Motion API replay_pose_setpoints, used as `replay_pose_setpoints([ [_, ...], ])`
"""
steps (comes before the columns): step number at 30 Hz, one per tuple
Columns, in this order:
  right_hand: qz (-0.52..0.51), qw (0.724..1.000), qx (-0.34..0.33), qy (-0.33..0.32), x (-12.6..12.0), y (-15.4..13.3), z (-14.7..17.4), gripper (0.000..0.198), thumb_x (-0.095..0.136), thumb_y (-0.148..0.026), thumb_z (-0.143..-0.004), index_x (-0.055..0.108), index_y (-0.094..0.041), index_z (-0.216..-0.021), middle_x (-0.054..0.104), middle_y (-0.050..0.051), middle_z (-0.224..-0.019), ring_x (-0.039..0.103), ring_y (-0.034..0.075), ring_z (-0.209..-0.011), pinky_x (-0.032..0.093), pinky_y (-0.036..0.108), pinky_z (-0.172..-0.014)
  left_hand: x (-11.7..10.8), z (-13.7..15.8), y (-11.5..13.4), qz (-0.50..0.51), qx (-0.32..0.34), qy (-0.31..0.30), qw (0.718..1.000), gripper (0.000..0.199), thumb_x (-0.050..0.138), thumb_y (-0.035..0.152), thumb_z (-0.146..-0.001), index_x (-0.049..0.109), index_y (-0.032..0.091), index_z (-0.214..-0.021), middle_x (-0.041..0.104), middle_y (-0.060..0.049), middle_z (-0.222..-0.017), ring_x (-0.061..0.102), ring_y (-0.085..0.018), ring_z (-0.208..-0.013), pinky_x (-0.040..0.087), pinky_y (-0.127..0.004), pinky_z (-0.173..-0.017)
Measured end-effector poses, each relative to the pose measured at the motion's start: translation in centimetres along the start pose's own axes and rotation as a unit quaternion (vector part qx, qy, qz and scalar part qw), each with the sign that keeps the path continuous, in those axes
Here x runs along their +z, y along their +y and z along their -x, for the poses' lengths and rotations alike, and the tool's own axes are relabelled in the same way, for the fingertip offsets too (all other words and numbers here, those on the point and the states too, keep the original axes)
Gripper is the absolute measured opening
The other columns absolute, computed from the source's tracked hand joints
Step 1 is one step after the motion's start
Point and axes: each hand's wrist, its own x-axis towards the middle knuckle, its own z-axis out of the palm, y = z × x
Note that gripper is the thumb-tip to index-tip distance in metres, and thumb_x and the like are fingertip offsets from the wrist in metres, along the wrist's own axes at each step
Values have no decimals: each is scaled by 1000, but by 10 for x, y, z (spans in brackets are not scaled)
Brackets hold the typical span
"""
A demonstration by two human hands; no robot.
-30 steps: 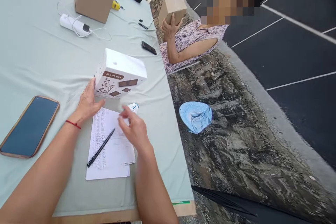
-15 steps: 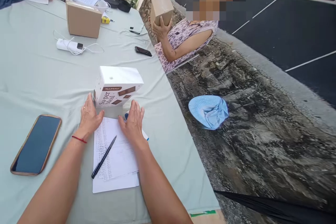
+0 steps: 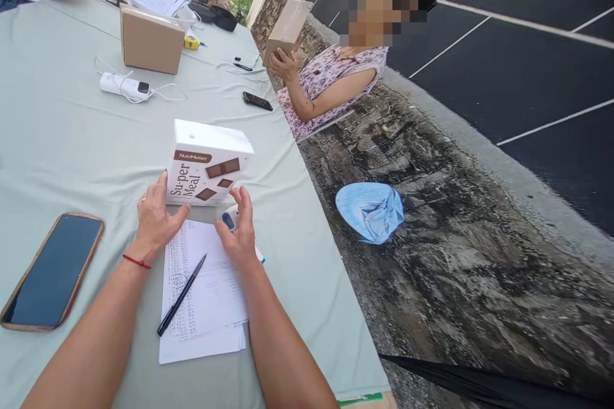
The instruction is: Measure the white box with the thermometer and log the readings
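A white carton (image 3: 208, 169) printed "NutriMotion Su-per Meal" stands on the cloth-covered table. My left hand (image 3: 160, 211) is at its lower left edge, thumb out in front and fingers apart. Near the lower right corner, my right hand (image 3: 240, 227) has its fingers spread; whether it touches the carton I cannot tell. A small white and blue device (image 3: 228, 220) shows partly behind the right hand. Printed sheets (image 3: 211, 294) lie between my forearms, with a black pen (image 3: 182, 294) slanting across them.
A large phone (image 3: 52, 271) lies at left. Farther back are a brown cardboard box (image 3: 149, 41), a white cabled device (image 3: 125, 86) and a smaller phone (image 3: 257, 101). Across the table's right edge, a seated person holds another box (image 3: 290, 25). A blue hat (image 3: 371, 212) lies on the ground.
The carton's printed front shows more fully now. My hands stay beside it, the right hand's fingers slightly more bent. The seated person's box has tilted and lowered. The view has shifted slightly.
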Motion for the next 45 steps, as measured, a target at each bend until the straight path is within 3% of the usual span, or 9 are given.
replay_pose_setpoints([
  [3,-83,996,-4,44,2,-2,2,75,49,-29,-89,14,-23,-155,47,17,-144,48,26,-136,44,49,-110,-1,1,3,4,-13,47,999,59,66,42,-79,46,24,-131,61,-9,-113,56,-30,-110,43,-55,-100],
  [6,-128,990,-2,65,3,-4,5,71,51,-31,-90,22,-23,-153,51,16,-138,52,25,-132,46,47,-108,0,1,1,59,-1,71,996,53,69,46,-77,44,25,-119,54,-9,-120,51,-29,-117,44,-51,-100],
  [13,-105,992,0,71,5,-4,9,68,49,-30,-91,24,-23,-153,49,18,-144,50,26,-135,48,48,-107,6,2,-7,213,-27,-35,976,53,62,46,-85,27,26,-119,56,-7,-114,61,-22,-103,51,-46,-91],
  [22,45,990,-85,100,13,-1,10,67,47,-22,-90,23,-21,-153,50,19,-144,47,30,-138,47,56,-108,4,1,-5,169,6,-23,985,62,53,47,-93,27,26,-145,54,-13,-137,55,-27,-125,44,-52,-106],
  [27,59,991,-83,90,8,-1,11,67,46,-24,-91,20,-21,-153,48,20,-145,45,31,-140,47,58,-107,6,1,-8,110,18,-10,994,68,52,50,-92,26,27,-151,50,-13,-144,47,-29,-134,37,-54,-112],
  [33,59,991,-77,96,6,1,12,70,47,-26,-90,19,-21,-154,46,20,-147,44,31,-141,46,58,-109,8,2,-11,50,0,-3,999,74,52,59,-90,29,26,-152,54,-13,-141,48,-32,-130,36,-56,-110],
  [40,58,990,-78,98,9,0,10,70,47,-24,-90,19,-19,-154,44,21,-149,42,31,-143,45,58,-109,5,2,-8,61,-30,-34,997,91,60,61,-84,20,24,-156,56,-14,-142,52,-35,-129,39,-58,-106],
  [45,75,990,-75,97,8,-1,10,69,46,-25,-90,19,-19,-153,46,21,-148,43,30,-142,47,57,-108,4,2,-4,98,-4,-43,994,85,63,55,-84,24,26,-154,57,-12,-141,56,-31,-125,45,-53,-103],
])
